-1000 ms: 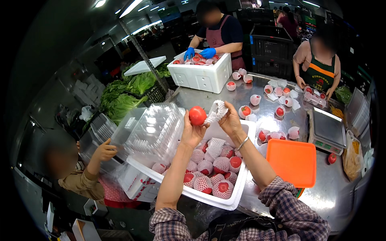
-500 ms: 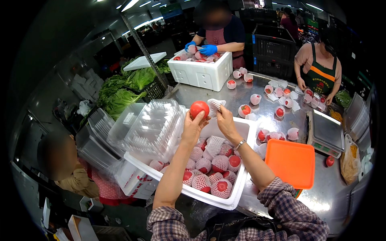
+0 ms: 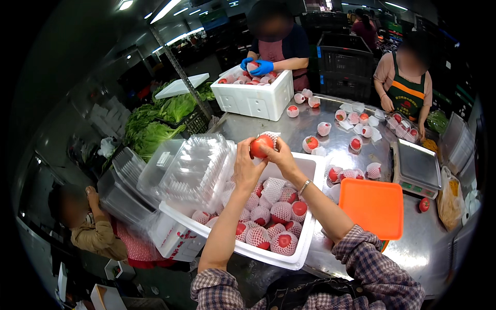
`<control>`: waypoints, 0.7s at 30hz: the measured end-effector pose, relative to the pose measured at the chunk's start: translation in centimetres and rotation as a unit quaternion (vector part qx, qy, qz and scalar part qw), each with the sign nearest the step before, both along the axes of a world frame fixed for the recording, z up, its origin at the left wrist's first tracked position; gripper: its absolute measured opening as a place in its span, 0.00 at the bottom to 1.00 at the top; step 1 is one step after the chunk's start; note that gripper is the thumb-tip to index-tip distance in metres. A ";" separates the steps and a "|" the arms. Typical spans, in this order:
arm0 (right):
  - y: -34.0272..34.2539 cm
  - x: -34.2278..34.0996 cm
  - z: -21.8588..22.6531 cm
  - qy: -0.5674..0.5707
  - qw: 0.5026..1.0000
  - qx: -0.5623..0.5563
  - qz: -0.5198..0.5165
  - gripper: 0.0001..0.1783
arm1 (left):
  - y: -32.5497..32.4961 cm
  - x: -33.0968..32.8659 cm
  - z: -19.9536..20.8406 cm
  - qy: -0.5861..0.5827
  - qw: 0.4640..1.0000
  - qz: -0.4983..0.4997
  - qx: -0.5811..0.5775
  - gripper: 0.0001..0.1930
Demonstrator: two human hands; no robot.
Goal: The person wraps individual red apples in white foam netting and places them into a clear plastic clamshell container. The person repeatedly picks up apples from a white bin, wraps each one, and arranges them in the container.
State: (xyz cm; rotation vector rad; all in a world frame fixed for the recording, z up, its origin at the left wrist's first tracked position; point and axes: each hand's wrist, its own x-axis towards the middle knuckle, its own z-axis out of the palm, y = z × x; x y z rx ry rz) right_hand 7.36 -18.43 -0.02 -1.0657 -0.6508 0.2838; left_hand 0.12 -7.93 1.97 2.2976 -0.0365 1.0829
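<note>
Above the white foam box [image 3: 292, 262], both of my hands are on one bare red tomato [image 3: 261, 148]. My left hand [image 3: 246, 166] grips it from the left, fingers curled around its side. My right hand [image 3: 283, 159] is closed on its right side and also holds a white foam net sleeve [image 3: 270, 135]. The sleeve lies against the tomato's far upper right; how much it covers there is hidden. Below, the box holds several tomatoes in foam nets [image 3: 284, 242], some with red skin showing. One loose net [image 3: 273, 189] appears to lie on top of them.
Stacked clear plastic clamshells [image 3: 194, 166] stand against the box's left. On the metal table [image 3: 248, 125] are an orange tray [image 3: 370, 207], a scale [image 3: 417, 164] and netted tomatoes [image 3: 310, 143]. A gloved co-worker handles tomatoes at another foam box [image 3: 250, 101]; another person works at far right.
My right hand has brought the foam net from beside the tomato onto it and now touches the tomato too. The co-worker at far right has straightened up somewhat; the person at left has raised a hand.
</note>
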 end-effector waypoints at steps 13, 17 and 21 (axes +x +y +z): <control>-2.1 1.1 0.2 0.241 0.871 0.274 0.329 0.28 | 2.1 1.3 -3.0 0.240 0.596 -0.375 -0.669 0.20; -2.1 1.0 0.3 0.206 0.910 0.217 0.287 0.29 | 2.6 0.8 -2.1 0.190 0.602 -0.347 -0.693 0.16; -1.9 0.5 1.1 0.137 0.939 0.158 0.272 0.30 | 3.5 0.7 -1.5 0.122 0.714 -0.288 -0.627 0.10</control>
